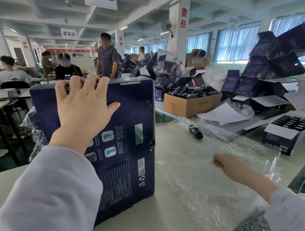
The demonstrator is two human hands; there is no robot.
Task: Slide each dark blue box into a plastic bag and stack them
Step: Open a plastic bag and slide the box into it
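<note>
The fingers point(79, 80) of the left hand point(84, 108) hook over the top edge of the dark blue box point(134, 116), and the thumb lies spread on its printed face. The hand holds the box upright on its narrow end on the pale table point(150, 228). The right hand point(234, 167) has its fingers curled under and rests on the loose clear plastic bags point(190, 175) just beside the box; whether it pinches one I cannot tell. The box looks not yet bagged.

Standing tall on a small footprint, the box could tip towards the far side if the grip loosens. The bags are thin and clingy, so two may lift together, or a mouth may stay closed and snag on a box corner. A small dark bottle point(196, 131) lying on the plastic could roll if the film is dragged
</note>
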